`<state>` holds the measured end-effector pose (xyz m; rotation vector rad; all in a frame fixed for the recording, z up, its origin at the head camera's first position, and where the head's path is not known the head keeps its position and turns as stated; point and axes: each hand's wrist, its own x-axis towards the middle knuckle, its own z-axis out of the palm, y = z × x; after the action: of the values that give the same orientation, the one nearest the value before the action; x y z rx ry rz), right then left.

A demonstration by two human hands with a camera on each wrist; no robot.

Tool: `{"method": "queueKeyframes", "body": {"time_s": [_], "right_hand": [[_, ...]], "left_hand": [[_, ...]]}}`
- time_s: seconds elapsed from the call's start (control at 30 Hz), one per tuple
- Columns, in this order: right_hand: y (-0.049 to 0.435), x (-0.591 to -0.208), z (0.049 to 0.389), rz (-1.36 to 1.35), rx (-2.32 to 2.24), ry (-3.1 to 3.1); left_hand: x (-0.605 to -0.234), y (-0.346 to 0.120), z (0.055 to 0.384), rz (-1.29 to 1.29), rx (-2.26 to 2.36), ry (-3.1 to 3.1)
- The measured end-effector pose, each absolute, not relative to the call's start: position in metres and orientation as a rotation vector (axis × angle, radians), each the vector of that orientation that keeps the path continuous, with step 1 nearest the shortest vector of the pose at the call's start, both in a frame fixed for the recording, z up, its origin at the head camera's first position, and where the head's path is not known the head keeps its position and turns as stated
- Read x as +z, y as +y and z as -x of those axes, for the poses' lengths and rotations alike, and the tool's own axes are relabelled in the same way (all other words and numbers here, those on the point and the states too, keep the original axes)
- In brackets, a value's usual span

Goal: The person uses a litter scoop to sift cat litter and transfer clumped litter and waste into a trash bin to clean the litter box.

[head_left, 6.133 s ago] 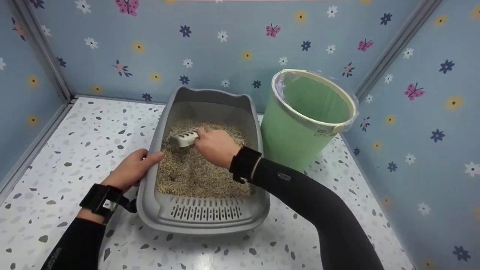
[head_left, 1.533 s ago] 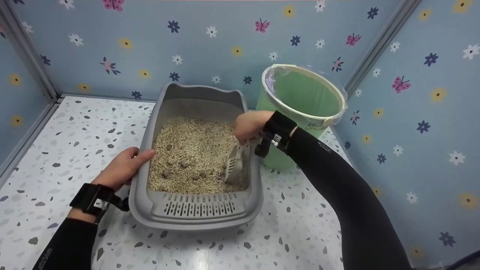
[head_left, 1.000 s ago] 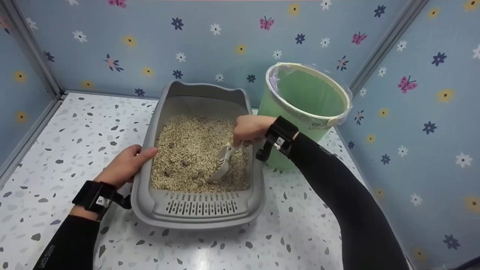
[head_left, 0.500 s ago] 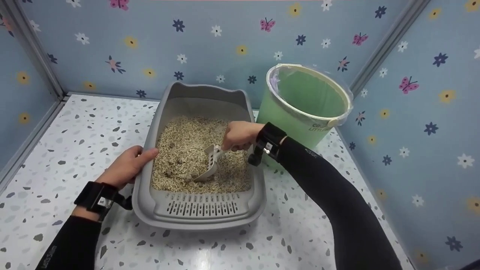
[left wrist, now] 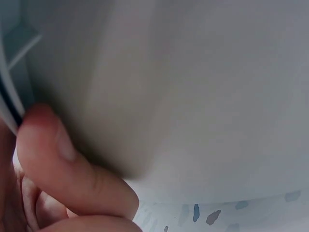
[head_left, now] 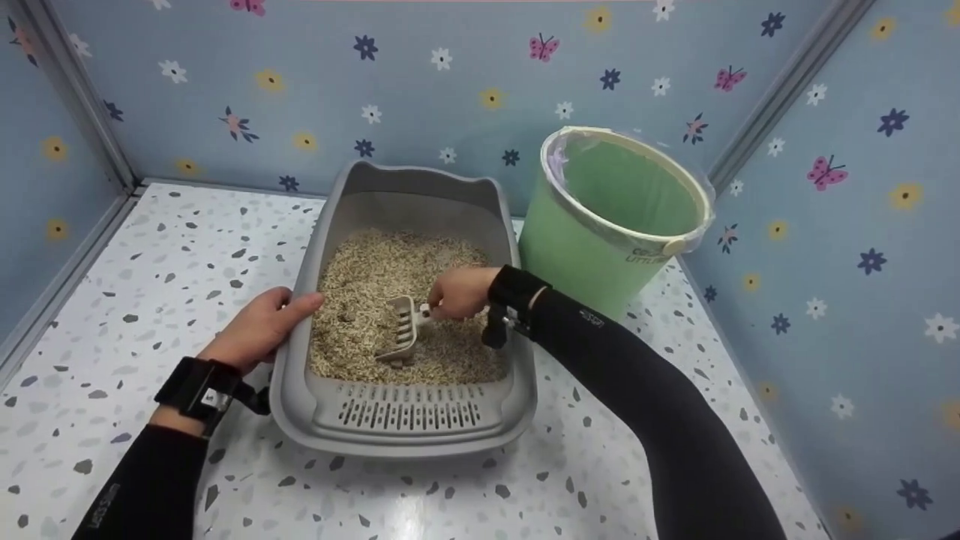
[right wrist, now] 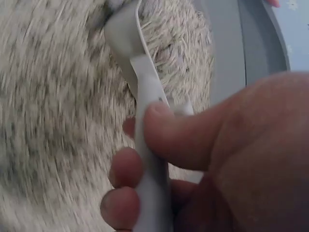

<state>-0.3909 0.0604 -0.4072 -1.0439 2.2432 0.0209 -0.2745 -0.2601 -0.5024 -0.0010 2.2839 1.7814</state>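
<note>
A grey litter box (head_left: pixel 424 442) holds tan pellet litter (head_left: pixel 375 259). On the box's left rim rests the thumb of my left hand (head_left: pixel 259 326); in the left wrist view, a curled finger (left wrist: pixel 72 169) lies beneath the rim against the outer wall. My right hand (head_left: pixel 461 292) grips the handle of a pale slotted litter scoop (head_left: pixel 407 330), its head tilted on edge with the lower part in the litter. In the right wrist view, thumb and fingers wrap round the scoop's handle (right wrist: pixel 152 193). A dark clump sits at the scoop's far tip; how much the scoop carries cannot be told.
Right of the box stands a green bin (head_left: pixel 585 247), lined with a clear bag. Flowered blue panels (head_left: pixel 465 90) enclose the back and sides. Box and bin stand on a white speckled surface (head_left: pixel 202 255).
My right hand has swept the scoop leftward through the litter from the box's right side, and the scoop has turned. Dark clumps seen on the litter earlier are now mostly out of sight. My left hand stays on the rim.
</note>
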Motion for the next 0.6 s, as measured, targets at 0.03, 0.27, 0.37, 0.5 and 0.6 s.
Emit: {"method": "queueKeyframes", "body": {"time_s": [0.03, 0.27, 0.37, 0.5, 0.6], "right_hand": [[0.060, -0.410, 0.390, 1.059, 0.013, 2.254], [0.056, -0.420, 0.388, 1.052, -0.046, 2.322], [0.051, -0.424, 0.385, 1.064, -0.073, 2.337], [0.045, -0.433, 0.381, 1.066, -0.155, 2.321], [0.043, -0.440, 0.379, 1.026, -0.223, 2.315]], "left_hand": [[-0.502, -0.260, 0.275, -0.003, 1.778, 2.289], [-0.501, -0.262, 0.277, 0.004, 1.757, 2.300], [-0.502, -0.263, 0.276, 0.011, 1.752, 2.308], [-0.503, -0.263, 0.274, 0.007, 1.750, 2.314], [-0.503, -0.262, 0.274, 0.003, 1.757, 2.304]]}}
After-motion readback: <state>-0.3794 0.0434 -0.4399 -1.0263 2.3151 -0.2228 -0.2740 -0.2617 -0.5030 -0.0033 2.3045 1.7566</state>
